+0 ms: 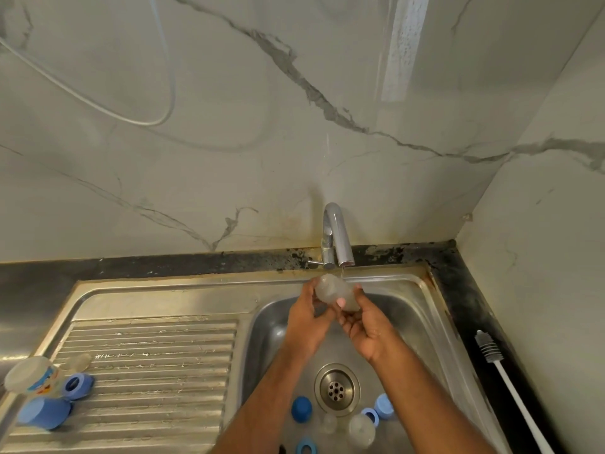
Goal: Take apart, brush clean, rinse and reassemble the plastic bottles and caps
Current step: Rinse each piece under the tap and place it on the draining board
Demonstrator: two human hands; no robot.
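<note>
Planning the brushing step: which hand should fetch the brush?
Probably the right hand: the brush lies on the counter right of the sink. The left hand also grips the bottle and could keep it.

One view: we look from head height, forward and steeply down. Sink (422, 290) close below us; wall (229, 126) behind it.
</note>
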